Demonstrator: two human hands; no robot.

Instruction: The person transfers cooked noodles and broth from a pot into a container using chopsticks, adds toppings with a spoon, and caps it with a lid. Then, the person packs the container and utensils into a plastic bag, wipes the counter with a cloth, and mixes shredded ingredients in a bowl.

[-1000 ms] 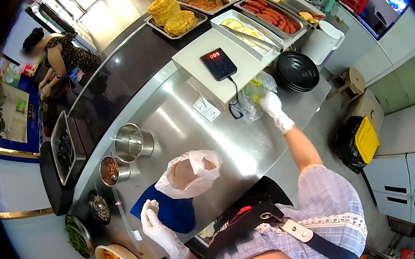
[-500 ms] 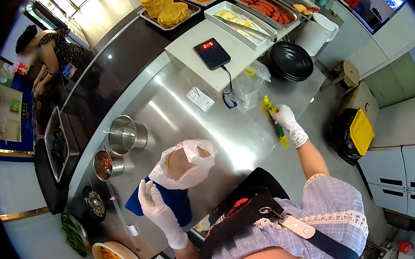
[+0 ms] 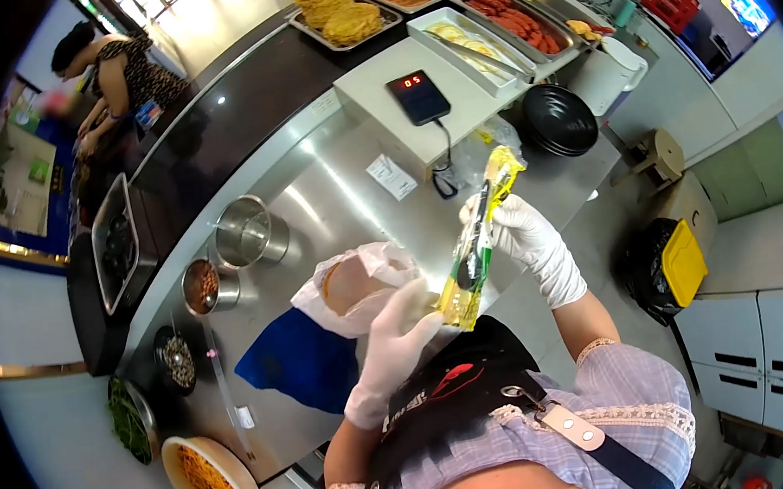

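Observation:
A long yellow-and-green packet [image 3: 472, 254] slants in front of me, raised above the steel counter. My right hand [image 3: 523, 238], in a white glove, is closed around its middle from the right. At the packet's lower end, the gloved fingers of my left hand [image 3: 398, 337] are closed on the wrapper's edge. Just behind my left hand stands an open white plastic bag [image 3: 323, 308] with a round tan-rimmed container inside. Next to the bag lies a blue cloth [image 3: 295, 363], spread on the counter.
Steel pots [image 3: 246, 234] and small bowls line the left side. A digital display [image 3: 419, 96] sits on a white shelf beside food trays [image 3: 512, 22]. Black bowls [image 3: 559, 120] are stacked at the right. Another person [image 3: 121, 77] works beyond the counter.
My right hand has lifted the packet off the counter's right side and brought it nearer. My left hand has moved right, from beside the bag to the packet's lower end.

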